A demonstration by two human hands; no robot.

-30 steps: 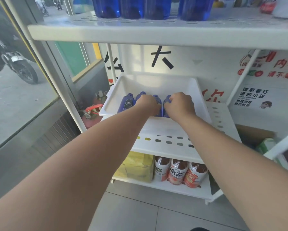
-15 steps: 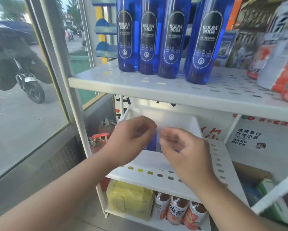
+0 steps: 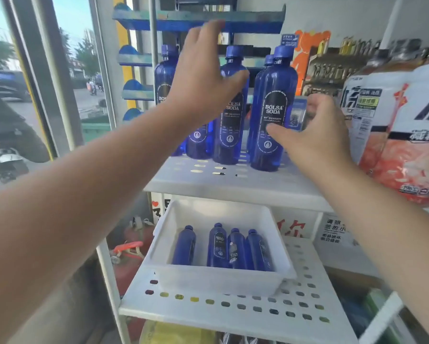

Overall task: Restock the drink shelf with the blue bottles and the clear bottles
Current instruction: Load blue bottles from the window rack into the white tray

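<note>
Shelf: white perforated upper shelf (image 3: 233,181) carries standing blue bottles (image 3: 273,108), packed close; bare strip along its front edge.
Left hand: left hand (image 3: 203,78) raised in front of the standing bottles, fingers spread and loose, gripping nothing; whether it touches a bottle cannot be told.
Right hand: right hand (image 3: 317,135) just right of the bottle nearest the shelf's right side, fingers loosely curled, thumb toward its label; nothing clasped.
Labels: "BOLSA SODA" in white on black oval labels; finer print unreadable.
Tray: white tray (image 3: 215,279) on the lower shelf (image 3: 233,309) beneath the upper shelf, holding four more blue bottles (image 3: 218,247) lying lengthwise, one set apart at left; open floor space behind them.
Right of shelf: large wrapped drink packs (image 3: 402,135) crowd the upper shelf's right end, Chinese print partly legible.
Behind shelf: white notice (image 3: 332,232) with Chinese characters below the upper shelf.
Left of shelf: glass window (image 3: 34,95), street beyond.
</note>
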